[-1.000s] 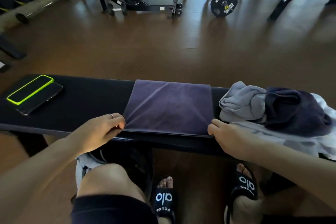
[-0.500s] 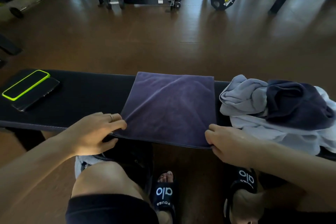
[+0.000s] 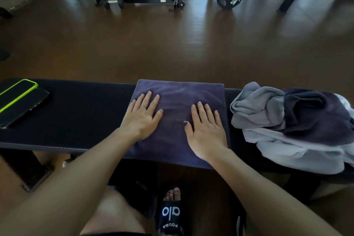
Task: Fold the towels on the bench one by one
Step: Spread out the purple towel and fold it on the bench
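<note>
Both hands, the left hand (image 3: 142, 116) and right hand (image 3: 206, 128), lie flat with fingers straight on the folded purple towel (image 3: 178, 97), which sits mid-bench (image 3: 82, 113), long axis running front to back.

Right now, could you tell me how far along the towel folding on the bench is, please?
Done: the purple towel lies folded into a neat rectangle on the bench. In hand: the left hand and right hand press flat on it, fingers straight. Left: the heap of towels at the right end, grey, dark and pale, is crumpled and unfolded. No finished stack shows.
</note>
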`<act>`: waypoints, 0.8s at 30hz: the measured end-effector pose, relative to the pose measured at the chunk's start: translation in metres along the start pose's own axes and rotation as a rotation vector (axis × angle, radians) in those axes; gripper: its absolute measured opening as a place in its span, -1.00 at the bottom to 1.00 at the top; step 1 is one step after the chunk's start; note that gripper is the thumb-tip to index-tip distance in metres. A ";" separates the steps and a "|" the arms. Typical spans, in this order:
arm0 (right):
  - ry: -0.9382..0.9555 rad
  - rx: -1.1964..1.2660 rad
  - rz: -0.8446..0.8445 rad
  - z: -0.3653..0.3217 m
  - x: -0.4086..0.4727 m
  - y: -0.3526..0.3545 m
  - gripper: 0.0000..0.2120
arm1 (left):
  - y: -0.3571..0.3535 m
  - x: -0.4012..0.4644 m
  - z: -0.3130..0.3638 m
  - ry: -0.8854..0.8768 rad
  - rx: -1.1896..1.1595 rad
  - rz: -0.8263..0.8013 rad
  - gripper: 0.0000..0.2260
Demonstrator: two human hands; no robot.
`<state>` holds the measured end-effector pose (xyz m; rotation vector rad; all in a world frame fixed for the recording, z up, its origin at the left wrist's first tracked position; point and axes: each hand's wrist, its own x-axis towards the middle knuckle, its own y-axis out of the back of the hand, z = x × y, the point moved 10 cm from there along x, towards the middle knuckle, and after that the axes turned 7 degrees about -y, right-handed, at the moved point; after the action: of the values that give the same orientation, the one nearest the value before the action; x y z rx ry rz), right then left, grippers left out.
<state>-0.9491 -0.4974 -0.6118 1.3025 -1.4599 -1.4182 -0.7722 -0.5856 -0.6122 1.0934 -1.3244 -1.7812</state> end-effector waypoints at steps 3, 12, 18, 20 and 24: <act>0.000 0.013 -0.023 -0.007 0.001 0.005 -0.37 | 0.006 0.000 0.004 0.005 -0.022 -0.014 -0.43; -0.029 0.094 0.056 -0.012 0.054 0.025 -0.39 | 0.021 0.048 0.002 0.003 0.035 0.074 -0.46; -0.052 0.100 0.137 -0.009 0.070 0.041 -0.38 | 0.041 0.062 0.006 0.032 0.008 0.110 -0.42; -0.012 0.109 0.178 -0.013 0.087 0.050 -0.39 | 0.050 0.070 0.014 -0.003 0.026 0.196 -0.43; -0.145 0.069 0.006 0.029 0.106 0.018 -0.41 | 0.022 0.078 -0.003 0.056 0.034 0.116 -0.44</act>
<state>-1.0051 -0.5933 -0.6144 1.2579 -1.6201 -1.4961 -0.8034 -0.6600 -0.6100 1.0548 -1.3609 -1.6379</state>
